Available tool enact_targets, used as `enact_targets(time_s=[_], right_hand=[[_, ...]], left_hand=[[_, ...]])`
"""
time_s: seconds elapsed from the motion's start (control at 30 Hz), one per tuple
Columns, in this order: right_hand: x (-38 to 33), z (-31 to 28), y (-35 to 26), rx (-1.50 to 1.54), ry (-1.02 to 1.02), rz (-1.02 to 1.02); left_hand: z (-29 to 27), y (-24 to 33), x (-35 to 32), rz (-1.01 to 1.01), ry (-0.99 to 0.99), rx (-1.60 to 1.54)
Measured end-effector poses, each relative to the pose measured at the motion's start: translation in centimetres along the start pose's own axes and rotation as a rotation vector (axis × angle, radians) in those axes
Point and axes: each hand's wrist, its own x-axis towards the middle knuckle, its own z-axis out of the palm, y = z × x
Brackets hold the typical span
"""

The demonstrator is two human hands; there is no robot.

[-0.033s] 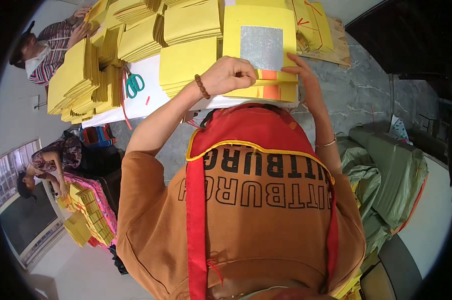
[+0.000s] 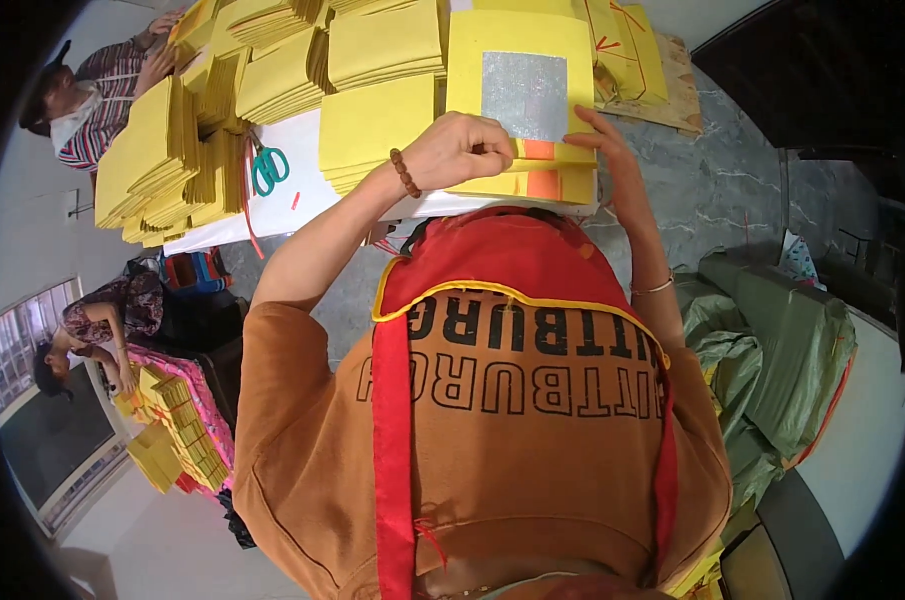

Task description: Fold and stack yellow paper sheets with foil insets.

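A person in an orange top and red apron is leaning over a white worktop and working on a yellow sheet with a silver foil square, which is lying on top of a stack at the near edge of the worktop, directly in front of them. The left hand is curling into a loose fist with its fingertips pinching at the sheet's lower edge, just beside an orange strip, as if gripping the paper to lift or fold it. The right hand is lying flatter, fingers stretched along the sheet's right edge, seemingly pinning it so it is not sliding. A bead bracelet is circling the left wrist.

Further stacks of yellow paper are filling the far side and left edge of the worktop, squared into piles within easy reach. Green-handled scissors are lying on bare white surface near the left side. Another person's hands are working at the far left corner. Green sacks are slumping on the floor to the right.
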Motion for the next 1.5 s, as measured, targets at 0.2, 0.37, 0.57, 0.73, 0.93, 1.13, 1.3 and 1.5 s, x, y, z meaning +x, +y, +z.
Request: enact_targets(time_s=[0.2, 0.37, 0.57, 0.73, 0.93, 1.13, 1.3, 1.5], right_hand=[[0.1, 0.3, -0.3, -0.372, -0.028, -0.066], [0.1, 0.8, 1.1, -0.204, 0.072, -0.045], [0.3, 0.9, 0.7, -0.112, 0.079, 0.009], [1.3, 0.1, -1.2, -0.52, 0.087, -0.173], [1.5, -1.2, -2.5, -0.573, -0.172, -0.234], [2.5, -0.4, -3.5, -0.265, -0.1, 0.259], [4.3, 1.3, -2.4, -0.01, 0.135, 0.221], [4.4, 1.7, -1.4, -0.108, 0.247, 0.187]], left_hand=[[-0.2, -0.2, 0.0, -0.101, 0.011, -0.093], [-2.6, -0.7, -1.5, 0.185, -0.038, 0.217], [-1.6, -3.1, -1.9, 0.296, 0.249, 0.74], [-2.0, -1.5, -2.2, 0.343, 0.299, 0.864], [-1.3, -0.7, -3.8, 0.409, 0.3, 0.874], [-1.7, 0.5, -2.1, -0.226, 0.32, 0.297], [-1.8, -3.8, 0.6, -0.349, 0.476, -0.052], [-2.5, -5.2, 1.9, -0.418, 0.451, -0.144]])
